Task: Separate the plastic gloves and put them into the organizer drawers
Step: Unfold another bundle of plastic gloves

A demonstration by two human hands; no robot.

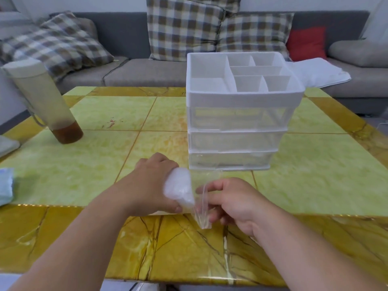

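Note:
My left hand (154, 183) grips a white bunch of plastic gloves (178, 186) just above the table, in front of the organizer. One clear glove (202, 203) stretches out of the bunch, and my right hand (233, 201) pinches it between thumb and fingers. The white organizer (241, 97) stands behind my hands, with a divided tray on top and three clear drawers below, all pushed in. The bottom drawer (230, 160) is the one closest to my hands.
A tall bottle (45, 103) with brown liquid at its bottom stands at the table's left. A light blue packet (5, 185) lies at the left edge. A grey sofa with checked cushions (182, 28) runs behind the yellow-green table (94, 160).

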